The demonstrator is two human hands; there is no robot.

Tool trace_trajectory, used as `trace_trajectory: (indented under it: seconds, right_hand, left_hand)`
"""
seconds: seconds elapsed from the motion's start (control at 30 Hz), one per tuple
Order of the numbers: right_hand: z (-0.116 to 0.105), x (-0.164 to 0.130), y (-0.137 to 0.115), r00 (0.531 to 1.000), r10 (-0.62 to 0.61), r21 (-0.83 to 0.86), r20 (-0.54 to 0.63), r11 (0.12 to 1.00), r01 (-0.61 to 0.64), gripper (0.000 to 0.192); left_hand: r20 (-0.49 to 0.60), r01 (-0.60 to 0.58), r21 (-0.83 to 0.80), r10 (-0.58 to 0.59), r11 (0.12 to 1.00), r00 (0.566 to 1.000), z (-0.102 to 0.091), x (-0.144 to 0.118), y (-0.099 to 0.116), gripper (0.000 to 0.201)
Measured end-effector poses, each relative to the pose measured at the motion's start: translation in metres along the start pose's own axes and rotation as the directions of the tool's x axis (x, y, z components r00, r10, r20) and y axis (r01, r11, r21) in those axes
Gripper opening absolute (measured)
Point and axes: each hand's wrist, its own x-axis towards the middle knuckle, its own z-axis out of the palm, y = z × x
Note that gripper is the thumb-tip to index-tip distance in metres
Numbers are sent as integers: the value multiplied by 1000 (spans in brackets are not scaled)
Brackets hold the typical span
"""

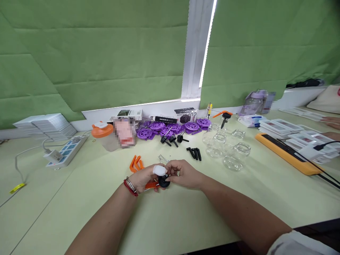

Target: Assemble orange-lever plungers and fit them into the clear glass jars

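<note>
My left hand (145,178) and my right hand (185,173) meet over the middle of the pale green table (79,198). Between their fingertips they pinch a small black round part (164,181). A white wrap covers one finger of my left hand, and an orange plastic piece (151,185) lies under that hand. More orange curved pieces (136,163) and thin metal pins (162,158) lie just behind the hands.
Purple wheel parts (170,129), black pegs (194,153) and black knobs (172,139) lie further back. Several clear glass jars (228,150) stand to the right. A power strip (66,151) is at left, an orange tray (289,154) and white trays at right, near another person's hand (332,122).
</note>
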Motion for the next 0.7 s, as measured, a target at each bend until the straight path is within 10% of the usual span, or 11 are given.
trace_trajectory:
  seconds: [0.7]
  right_hand:
    - [0, -1, 0, 1000, 4, -23, -14, 1000, -4, 12]
  left_hand:
    - [8, -27, -6, 27, 1000, 1000, 3, -3, 3, 56]
